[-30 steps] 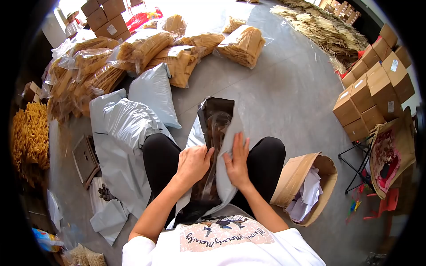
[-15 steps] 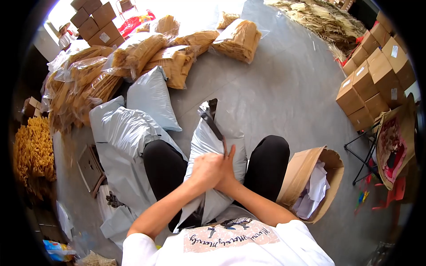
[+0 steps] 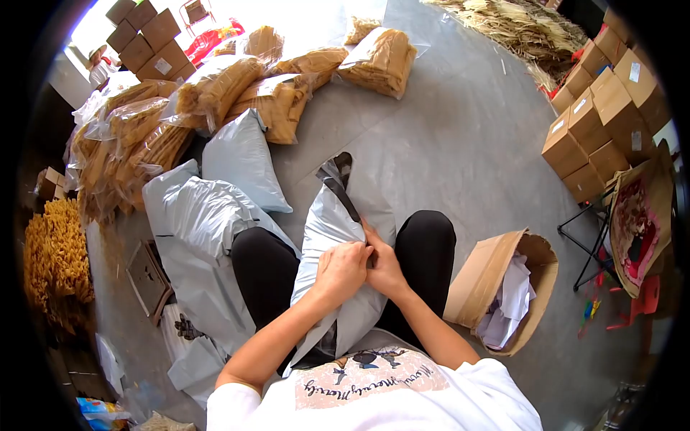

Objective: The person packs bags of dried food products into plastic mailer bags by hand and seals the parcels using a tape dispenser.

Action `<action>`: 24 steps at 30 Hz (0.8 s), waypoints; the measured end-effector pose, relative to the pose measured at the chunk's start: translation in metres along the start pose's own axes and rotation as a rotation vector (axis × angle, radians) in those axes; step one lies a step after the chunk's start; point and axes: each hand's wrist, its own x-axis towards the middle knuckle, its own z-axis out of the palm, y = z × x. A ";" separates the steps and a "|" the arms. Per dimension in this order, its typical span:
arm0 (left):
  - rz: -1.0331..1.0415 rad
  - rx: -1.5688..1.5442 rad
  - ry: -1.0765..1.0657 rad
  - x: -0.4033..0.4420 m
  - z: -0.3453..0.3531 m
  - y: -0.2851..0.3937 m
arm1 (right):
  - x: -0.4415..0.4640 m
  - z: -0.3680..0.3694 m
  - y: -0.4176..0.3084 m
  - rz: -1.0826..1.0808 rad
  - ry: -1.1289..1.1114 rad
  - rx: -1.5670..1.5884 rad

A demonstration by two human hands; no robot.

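Observation:
A filled light-grey plastic mailing bag (image 3: 323,233) stands between my black-trousered knees. A dark strip (image 3: 341,197) runs down its upper part to my fingers. My left hand (image 3: 343,267) is closed at the bag's middle, fingers curled together on the plastic. Beside it, my right hand (image 3: 384,267) grips the bag near the lower end of the strip, its index finger pointing up along it. My fingertips meet at the bag's fold, and exactly what they pinch there is hidden. Against my left knee lie a second grey mailing bag (image 3: 205,208) and a plumper one (image 3: 244,161) behind it.
An open cardboard box (image 3: 478,276) holding white paper stands by my right knee. Clear-wrapped brown bundles (image 3: 219,86) lie at the far left. Stacked cartons (image 3: 614,118) and a folding stand (image 3: 593,248) are on the right. A person (image 3: 100,66) is in the far left background.
My hands, overlapping before, now sit side by side. The right hand has shifted a little right and the bag slightly left, while the view has turned a little.

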 end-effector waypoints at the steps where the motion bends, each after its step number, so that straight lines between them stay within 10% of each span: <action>1: 0.002 -0.001 0.005 0.000 0.000 -0.001 | -0.005 -0.005 -0.006 -0.004 -0.002 -0.003; 3: -0.027 -0.007 -0.050 -0.001 0.000 -0.002 | -0.026 -0.011 -0.013 0.001 0.074 0.244; 8: 0.007 0.008 -0.026 -0.003 -0.009 0.004 | -0.061 0.019 -0.011 -0.099 -0.056 -0.780; 24: 0.136 0.365 -0.266 0.010 0.035 -0.001 | -0.056 0.040 0.010 -0.080 -0.164 -0.680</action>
